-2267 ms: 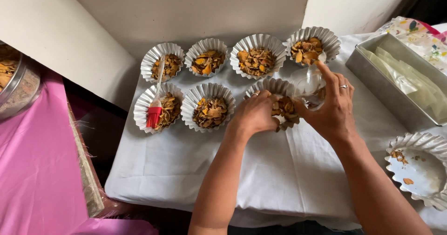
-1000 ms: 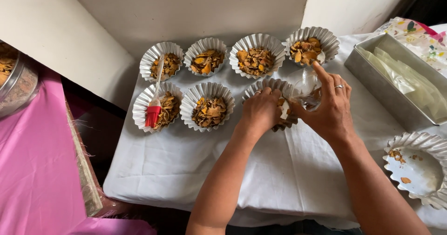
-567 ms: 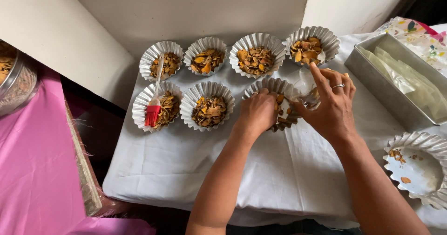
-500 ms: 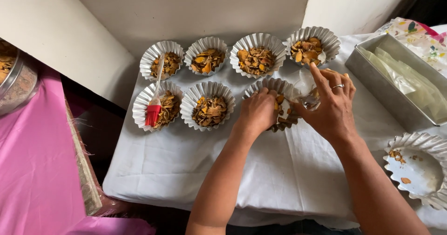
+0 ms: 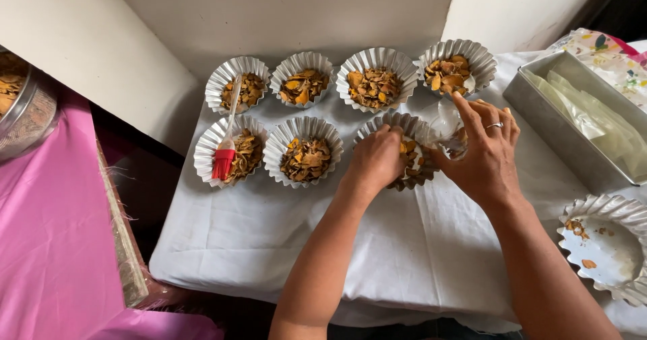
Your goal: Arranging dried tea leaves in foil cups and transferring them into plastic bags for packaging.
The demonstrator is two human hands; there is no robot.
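Several fluted foil cups filled with orange-brown flakes stand in two rows on a white cloth (image 5: 256, 232). My left hand (image 5: 375, 159) rests with curled fingers inside the front right cup (image 5: 397, 126), touching its flakes. My right hand (image 5: 484, 152), a ring on one finger, grips a small clear plastic bag (image 5: 450, 130) of flakes just right of that cup, tilted toward it. A red-headed pastry brush (image 5: 224, 152) lies across the front left cup (image 5: 217, 150).
A metal tray (image 5: 539, 107) holding clear plastic bags stands at the right. An almost empty fluted tin (image 5: 606, 245) sits at the front right. A metal sieve (image 5: 27, 111) with more flakes rests on pink cloth (image 5: 47, 245) at the left. White walls rise behind.
Both hands stay at the front right cup; my left hand shifted slightly over the flakes and my right hand lowered and tilted the bag a little.
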